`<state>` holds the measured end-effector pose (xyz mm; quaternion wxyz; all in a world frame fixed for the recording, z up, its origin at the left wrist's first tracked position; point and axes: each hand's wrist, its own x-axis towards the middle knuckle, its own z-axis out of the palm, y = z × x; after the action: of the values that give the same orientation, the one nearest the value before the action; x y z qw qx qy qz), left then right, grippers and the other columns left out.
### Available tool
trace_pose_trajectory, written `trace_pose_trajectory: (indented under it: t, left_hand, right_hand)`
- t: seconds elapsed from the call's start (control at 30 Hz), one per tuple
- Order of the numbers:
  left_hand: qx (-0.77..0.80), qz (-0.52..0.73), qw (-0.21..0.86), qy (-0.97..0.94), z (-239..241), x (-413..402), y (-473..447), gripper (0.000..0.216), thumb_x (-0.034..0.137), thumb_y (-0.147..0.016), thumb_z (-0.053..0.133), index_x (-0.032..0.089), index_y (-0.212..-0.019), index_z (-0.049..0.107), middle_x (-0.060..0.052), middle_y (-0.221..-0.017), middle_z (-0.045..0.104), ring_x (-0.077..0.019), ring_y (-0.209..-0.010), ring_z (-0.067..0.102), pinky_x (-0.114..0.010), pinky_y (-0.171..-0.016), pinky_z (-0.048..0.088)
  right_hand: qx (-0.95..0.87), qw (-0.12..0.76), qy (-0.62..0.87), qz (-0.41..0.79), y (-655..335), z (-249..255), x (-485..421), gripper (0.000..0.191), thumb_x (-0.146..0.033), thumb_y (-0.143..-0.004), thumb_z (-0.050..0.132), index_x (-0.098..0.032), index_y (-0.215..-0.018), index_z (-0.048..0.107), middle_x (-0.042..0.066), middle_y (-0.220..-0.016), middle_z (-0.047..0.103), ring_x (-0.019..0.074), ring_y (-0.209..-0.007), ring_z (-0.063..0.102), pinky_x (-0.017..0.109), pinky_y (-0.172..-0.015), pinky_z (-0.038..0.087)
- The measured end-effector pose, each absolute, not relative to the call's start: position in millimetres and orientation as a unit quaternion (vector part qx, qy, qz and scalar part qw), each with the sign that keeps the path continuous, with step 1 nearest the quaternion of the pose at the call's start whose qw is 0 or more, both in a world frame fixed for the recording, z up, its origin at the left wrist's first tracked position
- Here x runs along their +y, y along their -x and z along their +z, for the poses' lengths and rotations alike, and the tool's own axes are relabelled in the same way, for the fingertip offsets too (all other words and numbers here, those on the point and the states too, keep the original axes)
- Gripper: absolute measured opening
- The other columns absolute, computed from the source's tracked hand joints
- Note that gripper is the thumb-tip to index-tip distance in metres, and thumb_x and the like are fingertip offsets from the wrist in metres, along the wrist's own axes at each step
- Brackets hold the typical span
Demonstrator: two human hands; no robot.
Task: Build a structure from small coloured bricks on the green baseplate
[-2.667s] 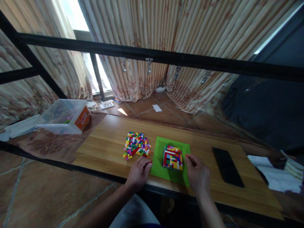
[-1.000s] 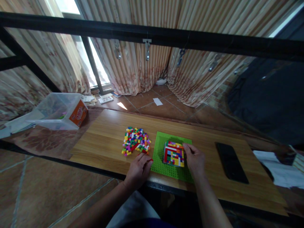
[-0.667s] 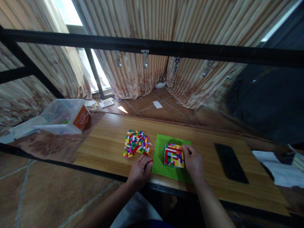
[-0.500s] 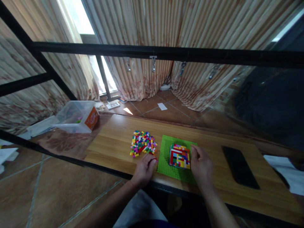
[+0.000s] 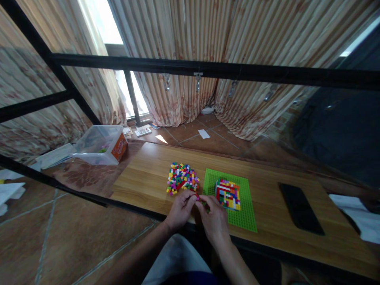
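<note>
A green baseplate (image 5: 243, 211) lies on the wooden table (image 5: 142, 178) and carries a square block of many-coloured small bricks (image 5: 228, 194). To its left is a loose pile of coloured bricks (image 5: 182, 178). My left hand (image 5: 179, 209) and my right hand (image 5: 214, 221) meet at the near left corner of the baseplate, fingertips pinched together. A small red brick shows between the fingertips of both hands. Neither hand touches the built block.
A black phone (image 5: 300, 208) lies flat on the table at the right. A clear plastic box (image 5: 99, 144) with an orange label stands on the patterned cloth at the left. A black metal bar (image 5: 208, 70) crosses the view above. White papers (image 5: 360, 217) lie far right.
My right hand has left the right side of the built block and come across to the left, meeting my left hand at the baseplate's near left corner. The camera has shifted a little.
</note>
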<state>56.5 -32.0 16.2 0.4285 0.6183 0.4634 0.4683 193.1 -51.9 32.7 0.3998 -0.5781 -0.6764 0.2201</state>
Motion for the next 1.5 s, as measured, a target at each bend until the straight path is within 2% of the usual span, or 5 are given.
trace_pose_trajectory:
  t: [0.37, 0.63, 0.83, 1.07, 1.5]
  left_hand:
    - [0.476, 0.477, 0.414, -0.612, 13.2, -32.6, -57.0, 0.024, 0.034, -0.09, 0.05, 0.016, -0.077, 0.059, 0.001, -0.071, 0.053, -0.012, -0.067, 0.048, -0.023, -0.063, 0.04]
    - [0.489, 0.469, 0.393, -0.621, 16.3, -32.6, -58.3, 0.024, 0.032, -0.089, 0.05, 0.016, -0.072, 0.056, 0.002, -0.068, 0.049, -0.011, -0.065, 0.046, -0.023, -0.063, 0.038]
    - [0.493, 0.459, 0.39, -0.628, 14.4, -31.4, -58.3, 0.025, 0.033, -0.09, 0.05, 0.016, -0.072, 0.057, 0.001, -0.068, 0.05, -0.0119, -0.066, 0.048, -0.023, -0.062, 0.039]
    - [0.493, 0.456, 0.388, -0.631, 16.1, -32.0, -58.3, 0.026, 0.033, -0.09, 0.049, 0.016, -0.073, 0.057, 0.0, -0.068, 0.052, -0.0125, -0.067, 0.049, -0.023, -0.062, 0.039]
    - [0.497, 0.452, 0.384, -0.633, 16.8, -32.2, -59.1, 0.024, 0.032, -0.089, 0.05, 0.017, -0.072, 0.058, 0.0, -0.067, 0.052, -0.0125, -0.066, 0.05, -0.023, -0.061, 0.039]
  right_hand:
    - [-0.632, 0.444, 0.571, 0.278, -193.7, 41.4, -50.9, 0.024, -0.037, -0.089, 0.051, -0.023, -0.089, 0.071, 0.004, -0.086, 0.069, 0.0182, -0.079, 0.064, 0.031, -0.073, 0.05]
    - [-0.653, 0.409, 0.626, 0.122, -267.0, 52.6, -21.9, 0.033, -0.044, -0.089, 0.048, -0.02, -0.09, 0.071, 0.008, -0.095, 0.068, 0.0214, -0.09, 0.061, 0.036, -0.082, 0.047]
    - [-0.717, 0.337, 0.61, 0.022, -286.6, 48.3, 5.9, 0.039, -0.044, -0.093, 0.04, -0.021, -0.09, 0.072, 0.009, -0.093, 0.062, 0.0227, -0.09, 0.055, 0.039, -0.085, 0.045]
    - [-0.747, 0.3, 0.592, -0.03, -286.0, 35.6, 14.0, 0.035, -0.041, -0.092, 0.043, -0.026, -0.092, 0.075, 0.009, -0.103, 0.06, 0.0256, -0.098, 0.05, 0.041, -0.083, 0.045]
    - [-0.746, 0.308, 0.59, -0.027, -291.0, 34.4, 16.0, 0.031, -0.038, -0.09, 0.046, -0.025, -0.089, 0.075, 0.009, -0.108, 0.059, 0.0249, -0.1, 0.049, 0.042, -0.086, 0.045]
